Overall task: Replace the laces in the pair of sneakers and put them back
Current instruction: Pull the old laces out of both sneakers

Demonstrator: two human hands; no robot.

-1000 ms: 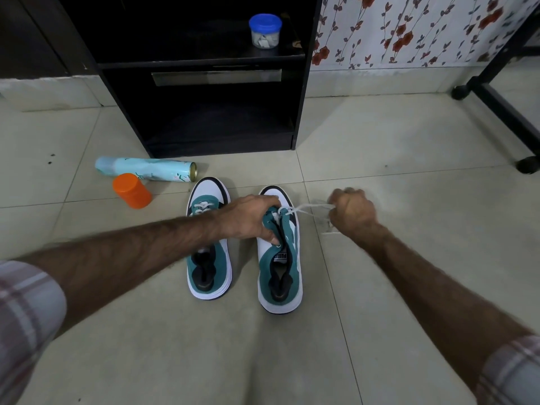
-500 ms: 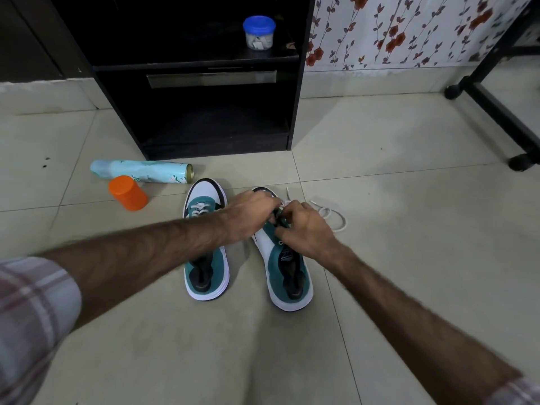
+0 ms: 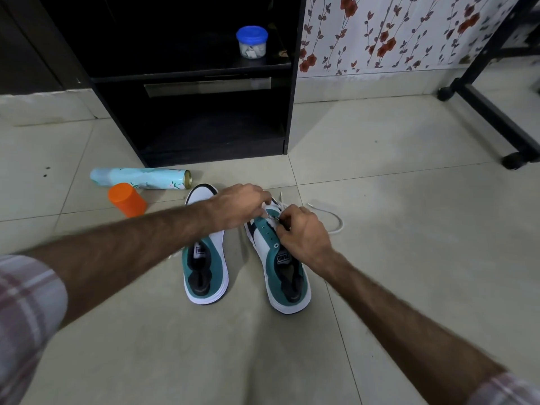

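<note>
- Head view: your right hand (image 3: pixel 304 235) sits over the eyelet row of the right sneaker (image 3: pixel 280 258), its fingers (image 3: pixel 287 219) curled together and pinching the white lace (image 3: pixel 336 220) at the toe end of the row.
- Your left hand (image 3: pixel 239 207) reaches across the left sneaker (image 3: pixel 204 258), fingers bent and pressed on the right sneaker's toe; whether they also pinch the lace you cannot tell from here.
- The right sneaker lies on the floor (image 3: pixel 409 258) with its long axis running from your fingers back toward you, heel nearest you, tilted slightly.
- The open eyelets lie just behind your right fingers, toward the heel, so the coming threading probably runs that way, and your right hand is the nearer one.
- The lace's loose part loops on the floor just beyond and outward of your right fingers, one tip lying free.
- The left sneaker stands just beside, with no lace visible.
</note>
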